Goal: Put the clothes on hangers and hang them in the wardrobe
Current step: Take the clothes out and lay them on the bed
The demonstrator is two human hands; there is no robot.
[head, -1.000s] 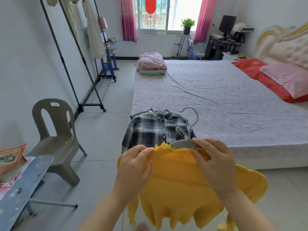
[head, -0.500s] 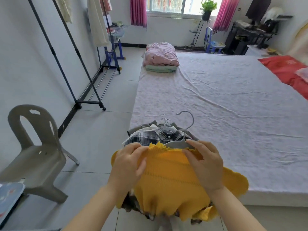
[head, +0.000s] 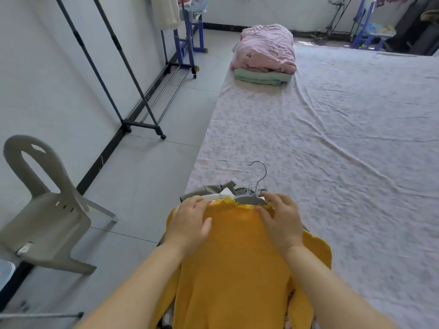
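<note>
Yellow sweater (head: 232,269) lowered (onto pile (head: 207,189)); left hand (head: 190,222), right hand (head: 282,224) grip its shoulders.

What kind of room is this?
Most likely a bedroom. A big bed fills most of the room, a folded pink blanket lies on it, and a clothes rack stands by the wall.
</note>
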